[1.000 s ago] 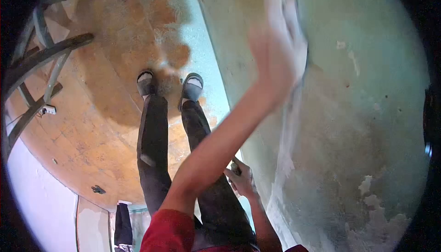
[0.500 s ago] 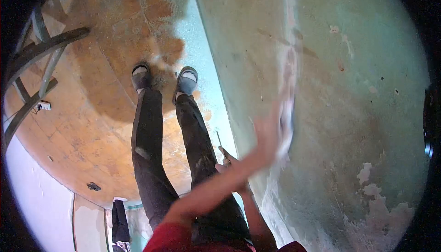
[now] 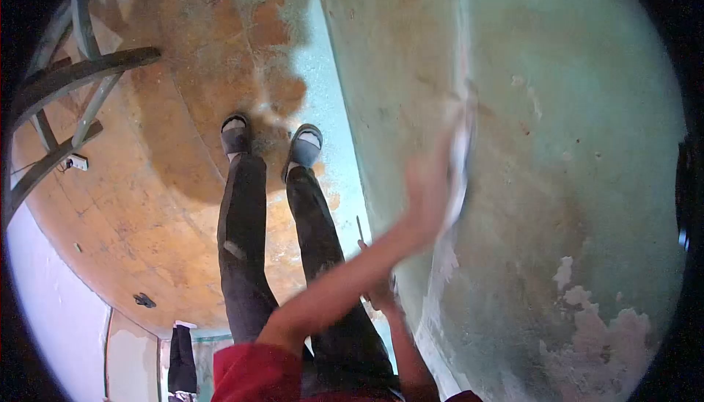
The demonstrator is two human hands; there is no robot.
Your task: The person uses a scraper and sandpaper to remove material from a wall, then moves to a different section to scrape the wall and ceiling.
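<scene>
My left hand [image 3: 431,171], smeared by motion, reaches across to the green wall [image 3: 543,204]. It is right at a whitish vertical streak [image 3: 463,42] on that wall, and a white edge [image 3: 460,163] runs along its fingers; I cannot tell whether it holds something. Lower down, my right hand [image 3: 379,293] is closed around a thin tool [image 3: 359,227] seen edge-on, its tip pointing up. My left forearm covers part of that hand and of the tool. A red sleeve shows on my left arm.
My feet in dark sandals [image 3: 302,149] stand on the worn orange floor [image 3: 191,240], beside the wall's base. A wooden frame [image 3: 92,72] stands at left, near a white power socket [image 3: 76,161]. A small dark object [image 3: 144,300] lies behind. Another person's dark-clad legs [image 3: 182,358] show at the bottom.
The view has shifted slightly. My left hand stays at the wall streak, blurred in both frames. My right hand has sunk further behind my left forearm.
</scene>
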